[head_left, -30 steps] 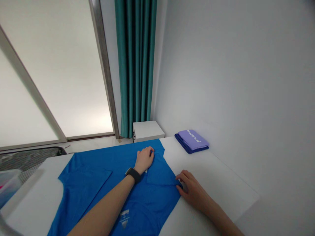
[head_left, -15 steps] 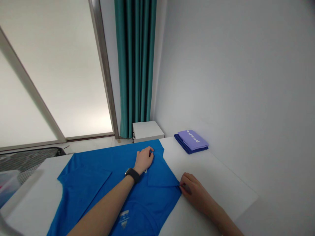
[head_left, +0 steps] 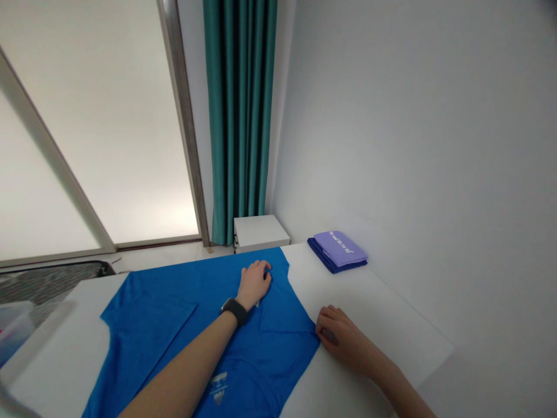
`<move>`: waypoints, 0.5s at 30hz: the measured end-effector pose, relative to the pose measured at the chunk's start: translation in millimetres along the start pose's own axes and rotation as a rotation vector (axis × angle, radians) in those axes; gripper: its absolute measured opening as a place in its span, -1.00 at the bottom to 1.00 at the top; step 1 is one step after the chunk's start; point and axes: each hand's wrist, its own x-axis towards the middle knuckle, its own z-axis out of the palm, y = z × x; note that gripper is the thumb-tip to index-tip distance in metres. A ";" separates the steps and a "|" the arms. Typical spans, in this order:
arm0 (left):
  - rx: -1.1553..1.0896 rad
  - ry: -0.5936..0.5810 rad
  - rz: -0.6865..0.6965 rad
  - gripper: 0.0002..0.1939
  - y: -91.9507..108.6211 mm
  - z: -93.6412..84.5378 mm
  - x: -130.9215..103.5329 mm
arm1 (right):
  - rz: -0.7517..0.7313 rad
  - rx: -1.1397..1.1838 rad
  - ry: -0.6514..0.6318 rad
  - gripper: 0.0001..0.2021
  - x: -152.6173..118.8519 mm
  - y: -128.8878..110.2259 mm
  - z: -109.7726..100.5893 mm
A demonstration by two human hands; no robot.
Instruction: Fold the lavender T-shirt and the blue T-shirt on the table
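Note:
A blue T-shirt [head_left: 169, 290] lies spread on the white table, with both sleeves folded inward over the body. Its neckline and a pale printed label show near the bottom of the view. My left hand [head_left: 255, 283], a dark watch on its wrist, rests on the far part of the shirt; its fingers are slightly bent and apart, holding nothing. At the shirt's right edge, my right hand [head_left: 337, 334] pinches the corner of the folded sleeve. The fingertips of this hand are partly hidden.
A folded purple garment [head_left: 342, 248] lies on a dark blue one [head_left: 333, 267] near the wall. Past the white table [head_left: 404, 325] stand a small white cabinet [head_left: 261, 230] and a green curtain [head_left: 239, 116]. A translucent bin [head_left: 16, 328] is at left.
My right hand has shifted very slightly at the sleeve corner, its fingers closer against the fabric. The left hand stays in place on the T-shirt.

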 end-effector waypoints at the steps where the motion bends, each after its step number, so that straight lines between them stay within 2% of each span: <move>1: -0.008 0.002 -0.003 -0.82 -0.4 0.5 0.4 | 0.004 0.000 0.023 -0.82 -0.9 -0.4 2.3; 8: -0.045 -0.012 -0.026 -0.82 -2.7 1.4 2.5 | 0.018 0.025 0.188 -0.80 -9.2 -9.3 15.0; 15: -0.067 -0.007 -0.032 -0.81 -2.5 -0.3 2.7 | 0.074 0.225 0.295 -0.81 -2.9 2.5 13.1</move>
